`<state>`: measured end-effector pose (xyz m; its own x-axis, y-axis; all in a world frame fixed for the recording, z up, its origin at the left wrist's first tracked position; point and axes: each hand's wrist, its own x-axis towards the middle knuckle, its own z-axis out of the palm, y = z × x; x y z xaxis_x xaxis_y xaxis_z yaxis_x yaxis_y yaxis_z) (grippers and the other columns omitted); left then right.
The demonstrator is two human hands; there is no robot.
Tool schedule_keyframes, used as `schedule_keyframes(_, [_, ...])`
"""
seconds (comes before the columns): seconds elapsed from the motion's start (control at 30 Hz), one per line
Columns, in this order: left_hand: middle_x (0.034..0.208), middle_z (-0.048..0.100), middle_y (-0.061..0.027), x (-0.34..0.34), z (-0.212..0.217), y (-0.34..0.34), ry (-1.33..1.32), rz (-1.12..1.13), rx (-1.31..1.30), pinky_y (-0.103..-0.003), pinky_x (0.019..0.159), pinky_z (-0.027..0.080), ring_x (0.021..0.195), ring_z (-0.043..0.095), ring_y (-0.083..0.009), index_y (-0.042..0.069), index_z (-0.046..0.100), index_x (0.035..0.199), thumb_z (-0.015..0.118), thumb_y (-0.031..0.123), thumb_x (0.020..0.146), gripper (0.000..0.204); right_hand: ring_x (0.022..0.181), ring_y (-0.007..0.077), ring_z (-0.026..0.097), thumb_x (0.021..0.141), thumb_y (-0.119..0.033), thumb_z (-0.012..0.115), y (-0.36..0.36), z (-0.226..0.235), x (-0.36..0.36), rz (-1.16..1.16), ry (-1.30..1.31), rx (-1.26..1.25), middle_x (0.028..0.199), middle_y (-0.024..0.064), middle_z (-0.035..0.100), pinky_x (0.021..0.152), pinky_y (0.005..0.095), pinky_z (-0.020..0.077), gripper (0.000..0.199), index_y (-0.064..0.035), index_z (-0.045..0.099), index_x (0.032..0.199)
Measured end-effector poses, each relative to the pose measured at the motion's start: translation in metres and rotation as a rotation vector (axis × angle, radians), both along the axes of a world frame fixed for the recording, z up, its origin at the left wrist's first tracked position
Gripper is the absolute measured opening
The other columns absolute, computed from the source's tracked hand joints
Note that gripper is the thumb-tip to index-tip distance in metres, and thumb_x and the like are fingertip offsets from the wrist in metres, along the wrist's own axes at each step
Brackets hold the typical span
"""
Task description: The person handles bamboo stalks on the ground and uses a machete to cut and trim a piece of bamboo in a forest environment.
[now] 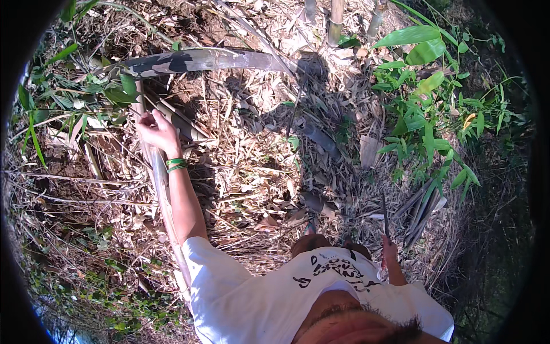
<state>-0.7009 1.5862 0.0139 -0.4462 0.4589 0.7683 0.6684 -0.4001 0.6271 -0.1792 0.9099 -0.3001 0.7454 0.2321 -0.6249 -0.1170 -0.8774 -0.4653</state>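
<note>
Gripping a long pale bamboo pole (162, 189) with my left hand (156, 131), I have the fingers wrapped round it near its upper stretch, arm stretched out ahead and to the left. A green band (176, 164) sits on that wrist. The pole runs from under my hand down along my forearm toward my white shirt sleeve (212, 269), slightly tilted, and its lower end passes out of sight behind my shoulder.

My right hand (389, 252) hangs low beside my hip, closed round the handle of a thin dark blade (385, 215) that points up and away from me; the grip itself is small and partly hidden by my shirt.

Beyond my left hand lies a thick, dark mottled bamboo culm (200, 60), lying across the ground almost level, just above the top of the pole I hold; whether the two touch I cannot tell. The ground (258, 166) all around is covered with dry leaves and husks. Upright bamboo stems (335, 23) stand at the far edge, and a leafy green shrub (427, 114) grows to my right. A bundle of grey split stalks (424, 209) lies near the blade.
</note>
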Motion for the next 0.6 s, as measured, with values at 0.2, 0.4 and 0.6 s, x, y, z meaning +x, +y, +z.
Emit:
schedule_keyframes(0.2, [0.097, 0.065, -0.0128, 0.026, 0.022, 0.002, 0.337, -0.062, 0.06, -0.036, 0.082, 0.051, 0.087, 0.063, -0.024, 0.0, 0.061, 0.114, 0.066, 0.007, 0.092, 0.024, 0.075, 0.0427, 0.071, 0.087, -0.067, 0.064, -0.058, -0.075, 0.005, 0.087, -0.107, -0.277, 0.08, 0.0282, 0.071, 0.069, 0.0514, 0.0545, 0.081, 0.013, 0.071, 0.089])
schedule_keyframes(0.4, [0.109, 0.062, -0.0187, 0.032, 0.041, -0.04, 0.59, -0.136, 0.156, -0.047, 0.094, 0.047, 0.105, 0.059, -0.0364, 0.002, 0.059, 0.116, 0.071, 0.01, 0.085, 0.034, 0.096, 0.0472, 0.07, 0.086, -0.069, 0.063, -0.019, -0.06, -0.001, 0.331, -0.082, -0.426, 0.093, 0.0304, 0.072, 0.085, 0.0518, 0.0529, 0.081, 0.011, 0.072, 0.097])
schedule_keyframes(0.6, [0.12, 0.069, -0.0228, 0.046, 0.021, 0.028, 0.212, -0.464, -0.446, -0.035, 0.097, 0.052, 0.107, 0.069, -0.0269, -0.01, 0.056, 0.13, 0.076, 0.043, 0.09, 0.069, 0.073, 0.0351, 0.07, 0.088, -0.06, 0.067, 0.06, -0.029, -0.013, 0.43, -0.06, -0.138, 0.073, 0.0173, 0.069, 0.072, 0.0468, 0.0555, 0.064, 0.004, 0.073, 0.086])
